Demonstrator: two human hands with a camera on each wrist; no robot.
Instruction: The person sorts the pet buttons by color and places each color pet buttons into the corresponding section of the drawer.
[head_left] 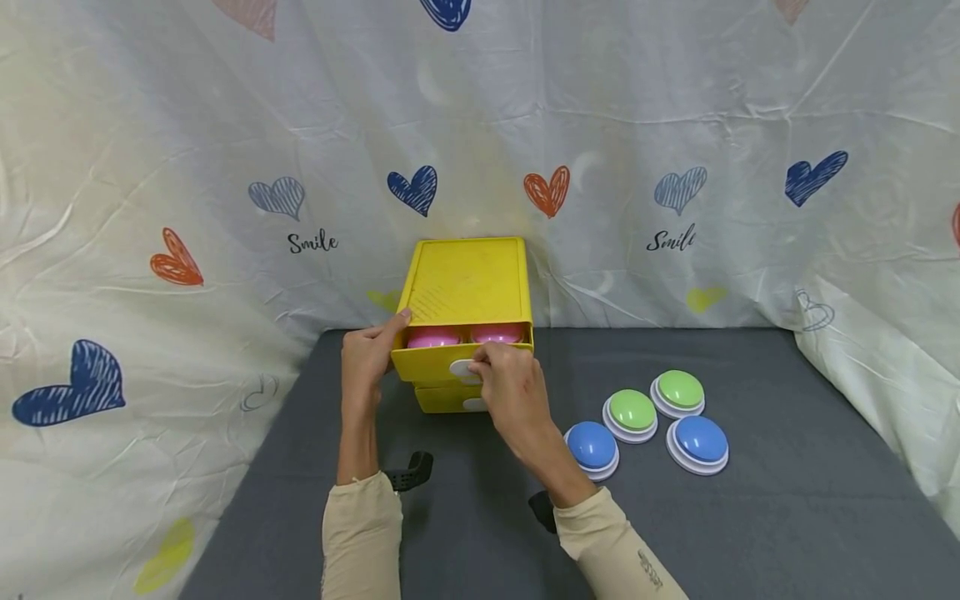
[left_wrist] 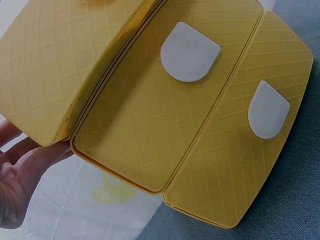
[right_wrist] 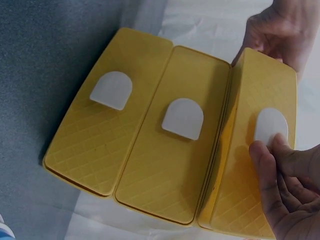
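Yellow box [head_left: 471,279] on the dark table [head_left: 465,517], close to a white curtain [head_left: 480,150] printed with hearts. Top drawer [head_left: 420,364] drawn partly out; we count two pink buttons [head_left: 433,336] side by side inside. Right hand [head_left: 513,387] at the drawer front: thumb and forefinger pinch the lower edge of its white tab [right_wrist: 271,125], other fingers curled alongside. Left hand [head_left: 363,358] at the box's left side, thumb laid on the front corner of the top; the other fingertips are hidden by the drawer, so we cannot tell whether they grip or merely press. Middle drawer [left_wrist: 135,125] and bottom drawer [left_wrist: 220,170] pushed in. Rightward, we note two green buttons [head_left: 632,410] and two blue buttons [head_left: 701,437], one blue near the right forearm [head_left: 562,471].
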